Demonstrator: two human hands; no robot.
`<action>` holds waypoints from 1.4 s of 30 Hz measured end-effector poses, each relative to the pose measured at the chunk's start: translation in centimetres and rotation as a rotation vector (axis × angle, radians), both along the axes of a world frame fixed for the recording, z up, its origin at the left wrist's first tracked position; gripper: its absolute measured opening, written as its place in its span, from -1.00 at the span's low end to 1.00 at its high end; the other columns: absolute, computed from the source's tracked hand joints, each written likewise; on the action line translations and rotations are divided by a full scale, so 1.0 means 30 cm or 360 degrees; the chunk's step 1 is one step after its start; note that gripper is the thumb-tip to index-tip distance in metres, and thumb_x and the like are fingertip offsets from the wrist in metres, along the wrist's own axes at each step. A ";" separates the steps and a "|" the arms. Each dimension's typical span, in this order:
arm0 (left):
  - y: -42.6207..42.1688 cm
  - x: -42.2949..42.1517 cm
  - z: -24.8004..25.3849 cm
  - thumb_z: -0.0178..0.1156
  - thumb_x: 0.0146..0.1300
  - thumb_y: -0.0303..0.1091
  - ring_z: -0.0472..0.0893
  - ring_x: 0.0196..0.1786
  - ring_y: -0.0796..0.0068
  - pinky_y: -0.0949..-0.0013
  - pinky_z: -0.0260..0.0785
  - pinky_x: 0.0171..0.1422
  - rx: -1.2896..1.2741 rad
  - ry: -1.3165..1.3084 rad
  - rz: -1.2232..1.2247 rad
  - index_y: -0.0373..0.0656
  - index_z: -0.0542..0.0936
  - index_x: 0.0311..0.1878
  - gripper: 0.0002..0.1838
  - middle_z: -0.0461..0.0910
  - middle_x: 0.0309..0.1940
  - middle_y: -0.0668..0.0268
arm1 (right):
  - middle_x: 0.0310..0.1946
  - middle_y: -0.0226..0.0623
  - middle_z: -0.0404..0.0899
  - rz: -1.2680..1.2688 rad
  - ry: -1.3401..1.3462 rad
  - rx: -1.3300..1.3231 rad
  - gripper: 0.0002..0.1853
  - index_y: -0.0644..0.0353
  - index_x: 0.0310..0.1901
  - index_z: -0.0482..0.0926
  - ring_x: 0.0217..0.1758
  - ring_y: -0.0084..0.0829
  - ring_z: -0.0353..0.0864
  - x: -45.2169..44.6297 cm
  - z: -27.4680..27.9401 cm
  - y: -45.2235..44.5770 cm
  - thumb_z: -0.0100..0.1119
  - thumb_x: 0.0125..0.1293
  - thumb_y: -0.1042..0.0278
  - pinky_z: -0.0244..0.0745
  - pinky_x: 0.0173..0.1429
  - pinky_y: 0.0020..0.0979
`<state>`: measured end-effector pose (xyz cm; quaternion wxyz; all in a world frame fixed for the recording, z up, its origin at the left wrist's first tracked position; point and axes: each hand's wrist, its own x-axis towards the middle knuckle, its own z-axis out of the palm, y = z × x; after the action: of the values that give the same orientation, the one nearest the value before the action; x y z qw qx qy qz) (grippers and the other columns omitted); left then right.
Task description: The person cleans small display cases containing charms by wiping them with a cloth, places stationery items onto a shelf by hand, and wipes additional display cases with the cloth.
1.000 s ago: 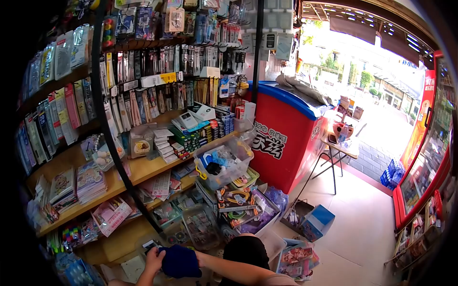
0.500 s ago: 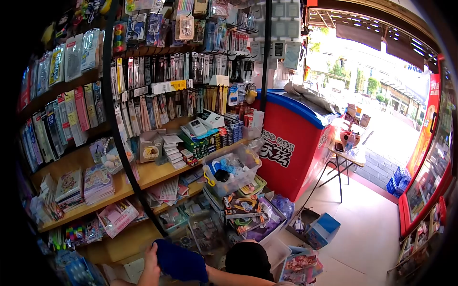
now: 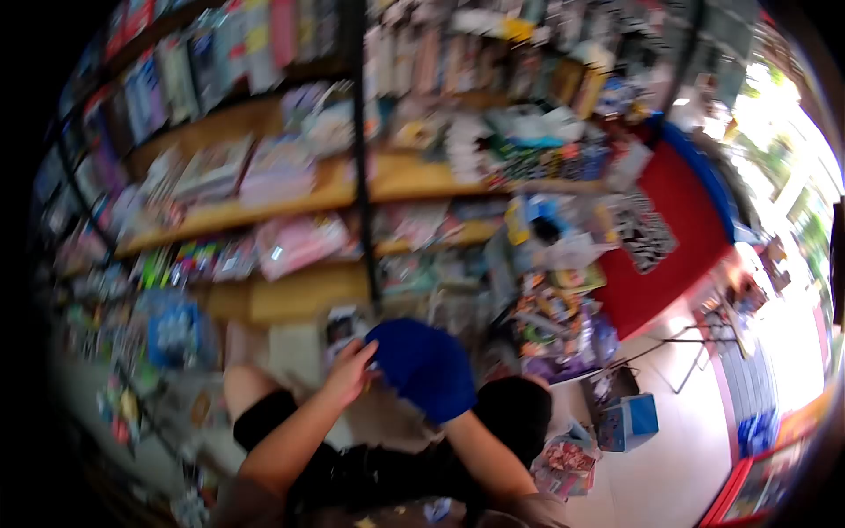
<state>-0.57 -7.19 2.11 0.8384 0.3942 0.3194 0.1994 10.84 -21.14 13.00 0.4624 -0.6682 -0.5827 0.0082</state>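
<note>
A plain blue cloth (image 3: 421, 365), slightly blurred, is spread between my arms above my lap. My left hand (image 3: 350, 370) pinches its left edge between thumb and fingers. My right forearm (image 3: 488, 458) comes up from the lower right and ends at the cloth's lower right side. The cloth covers my right hand, and whether that hand is inside it or behind it I cannot tell. My knees, in black shorts (image 3: 519, 418), are on either side of my arms.
Wooden shelves (image 3: 326, 189) with packaged stationery stand ahead, with a black post (image 3: 363, 167) in front. Boxed goods (image 3: 554, 308) and a clear plastic bin (image 3: 563, 233) are stacked right, near a red chest (image 3: 678, 220). A blue box (image 3: 629, 422) sits on the floor.
My view has swung down and left, bringing both knees into sight. The blue cloth sits higher in view and looks wider; my left hand still grips its edge.
</note>
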 end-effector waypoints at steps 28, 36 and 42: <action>0.157 -0.152 -0.994 0.09 0.16 -0.23 0.59 -0.15 -0.11 0.02 0.42 0.00 0.1287 0.1708 -0.0959 -0.30 0.16 0.29 -0.33 0.57 -0.23 -0.16 | -0.12 -0.24 0.53 -0.0295 -0.0553 -0.1078 -0.40 -0.01 -0.14 0.55 -0.01 -0.10 0.47 0.149 -0.361 0.210 0.41 -0.40 0.15 0.37 0.12 -0.16; 0.142 -0.146 -0.817 0.08 0.12 -0.31 0.59 -0.28 -0.11 -0.03 0.45 -0.15 0.1466 0.1688 -0.0857 -0.27 0.35 0.05 -0.57 0.59 -0.34 -0.07 | -0.16 -0.29 0.56 -0.0331 -0.0545 -0.0886 -0.68 0.01 -0.14 0.56 -0.06 -0.13 0.51 0.117 -0.394 0.219 0.21 0.01 0.20 0.40 0.06 -0.20; 0.312 -0.033 -0.848 0.13 0.09 -0.31 0.44 0.05 0.09 0.03 0.35 0.01 0.2225 0.1989 -0.0503 -0.14 0.49 -0.06 -0.68 0.45 -0.08 0.14 | -0.21 -0.24 0.56 -0.0247 -0.0547 -0.0905 -0.76 0.06 -0.19 0.56 -0.10 -0.17 0.52 0.114 -0.392 0.262 0.13 0.09 0.25 0.40 0.01 -0.21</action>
<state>-1.57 2.18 -23.33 0.1075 0.8805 0.4614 -0.0174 14.26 -13.28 1.23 0.1520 -0.8044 -0.5738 0.0224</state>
